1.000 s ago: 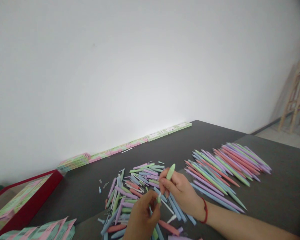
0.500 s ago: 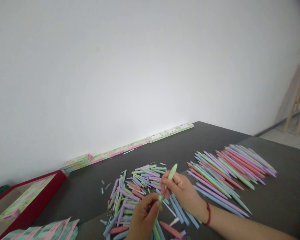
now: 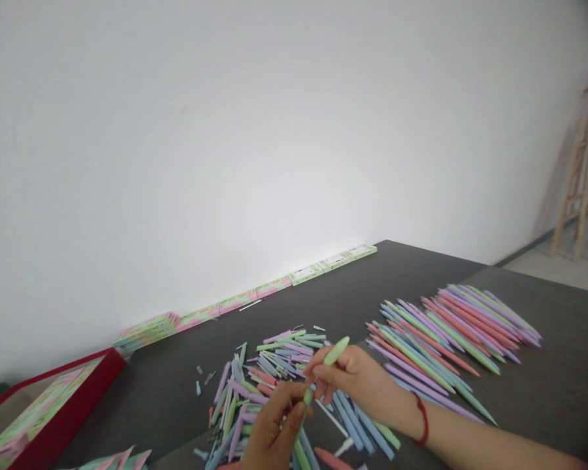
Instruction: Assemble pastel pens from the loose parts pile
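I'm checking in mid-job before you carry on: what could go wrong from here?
The small green piece pinched by the left hand could slip into the pile of pen parts, where similar green pieces would make it hard to find. The right forearm lies close to the sorted pens, so it might nudge them out of line.

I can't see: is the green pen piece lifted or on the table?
Lifted: the right hand pinches the green pen piece above the pen pile.
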A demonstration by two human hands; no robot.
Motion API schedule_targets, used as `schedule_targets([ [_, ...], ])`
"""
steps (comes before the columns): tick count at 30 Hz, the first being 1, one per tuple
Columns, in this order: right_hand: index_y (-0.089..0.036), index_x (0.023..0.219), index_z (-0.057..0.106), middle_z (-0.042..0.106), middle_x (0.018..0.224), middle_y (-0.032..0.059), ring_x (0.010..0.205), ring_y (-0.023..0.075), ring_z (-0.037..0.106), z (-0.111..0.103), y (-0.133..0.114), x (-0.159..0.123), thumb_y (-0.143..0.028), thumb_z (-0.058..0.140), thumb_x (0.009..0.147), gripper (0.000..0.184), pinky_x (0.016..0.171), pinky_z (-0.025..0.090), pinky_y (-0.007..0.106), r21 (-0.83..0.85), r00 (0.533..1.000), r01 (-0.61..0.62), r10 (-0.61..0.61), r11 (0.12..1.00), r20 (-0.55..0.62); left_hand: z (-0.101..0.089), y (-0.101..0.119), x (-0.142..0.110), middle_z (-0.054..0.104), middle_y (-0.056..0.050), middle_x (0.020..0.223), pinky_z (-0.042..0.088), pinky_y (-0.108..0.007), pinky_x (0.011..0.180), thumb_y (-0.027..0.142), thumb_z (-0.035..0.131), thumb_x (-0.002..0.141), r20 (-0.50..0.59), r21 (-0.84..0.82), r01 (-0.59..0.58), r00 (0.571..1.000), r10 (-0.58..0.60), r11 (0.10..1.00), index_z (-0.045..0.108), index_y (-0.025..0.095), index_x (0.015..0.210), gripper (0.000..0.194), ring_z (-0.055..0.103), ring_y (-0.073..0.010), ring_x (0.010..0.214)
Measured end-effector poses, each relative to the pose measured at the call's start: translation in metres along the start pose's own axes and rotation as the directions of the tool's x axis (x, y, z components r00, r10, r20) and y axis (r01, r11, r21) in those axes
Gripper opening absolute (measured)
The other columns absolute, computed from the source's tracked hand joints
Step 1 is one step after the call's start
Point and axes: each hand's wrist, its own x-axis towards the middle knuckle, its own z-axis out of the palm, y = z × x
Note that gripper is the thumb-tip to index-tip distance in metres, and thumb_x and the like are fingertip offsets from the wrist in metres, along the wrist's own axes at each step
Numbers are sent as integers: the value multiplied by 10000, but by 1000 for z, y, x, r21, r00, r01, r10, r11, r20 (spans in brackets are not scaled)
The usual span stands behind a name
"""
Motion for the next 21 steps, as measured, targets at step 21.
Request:
schedule_targets([
  [21, -167, 859, 650, 679, 723, 1, 593, 108, 630, 4, -7, -6, -211, 577, 817, 95, 508, 468, 182, 46, 995, 100, -100, 994, 7, 0, -8, 0, 617, -9, 956, 401, -256, 880, 302, 457, 893, -17, 70, -9, 1000, 10, 997, 615, 249, 955, 177, 546, -180, 952],
])
